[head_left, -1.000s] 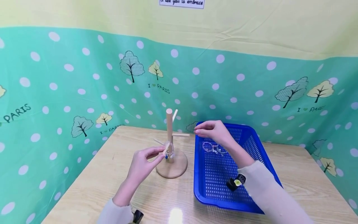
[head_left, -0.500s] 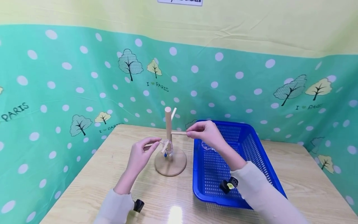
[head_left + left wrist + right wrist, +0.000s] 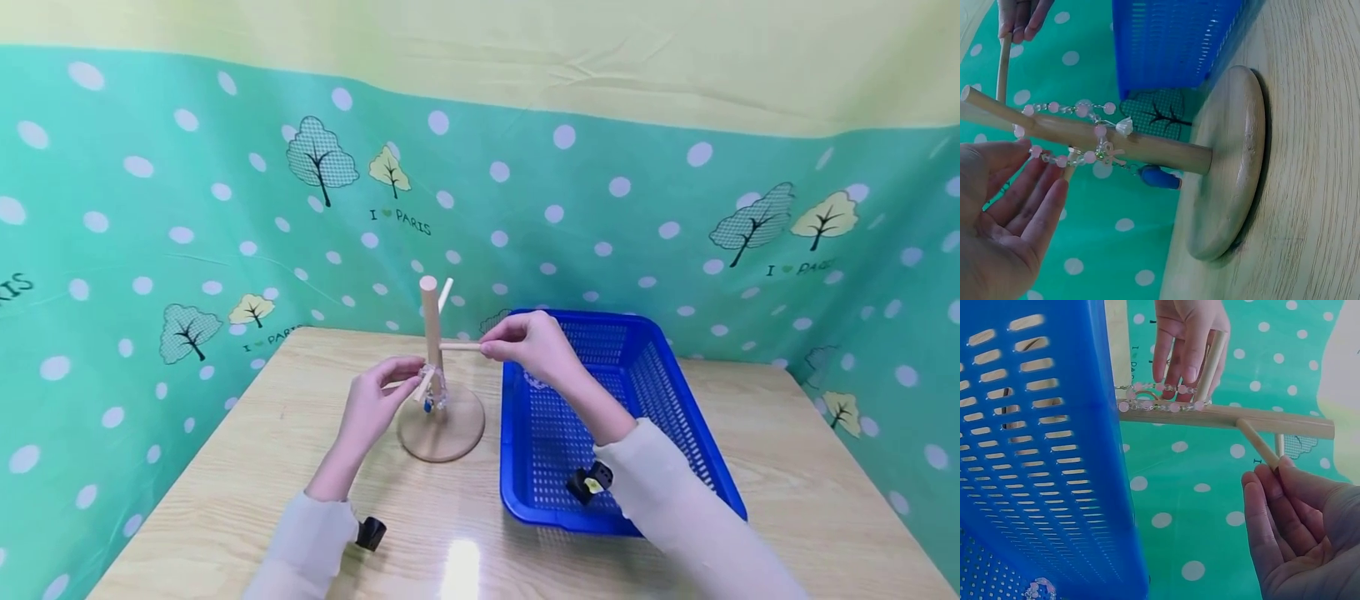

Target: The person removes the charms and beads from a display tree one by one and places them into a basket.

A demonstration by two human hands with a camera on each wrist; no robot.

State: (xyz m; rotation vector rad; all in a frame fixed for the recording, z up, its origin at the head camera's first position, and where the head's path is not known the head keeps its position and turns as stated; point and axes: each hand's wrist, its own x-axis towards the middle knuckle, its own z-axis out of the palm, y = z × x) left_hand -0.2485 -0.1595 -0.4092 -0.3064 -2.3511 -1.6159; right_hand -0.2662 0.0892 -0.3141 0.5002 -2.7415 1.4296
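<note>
Head view: the left hand [image 3: 372, 406] has its fingertips at a low peg of the wooden stand [image 3: 437, 375], where a bracelet [image 3: 432, 392] hangs by the post; the right hand [image 3: 528, 343] pinches the tip of a side peg. The blue basket [image 3: 678, 433] sits just beside the stand on the table [image 3: 225, 492].

Left wrist view: the fingers [image 3: 1025, 200] lie fairly straight, tips touching the beads, and the bracelet [image 3: 1079, 134] loops round the post [image 3: 1147, 150] (blue charm dangling). A tug could slide it off, I judge.

Right wrist view: the fingers [image 3: 1285, 506] curl round the peg [image 3: 1259, 445]. Pulling it sideways might tip the stand. Another bracelet [image 3: 1038, 589] lies in the basket [image 3: 1041, 456].
</note>
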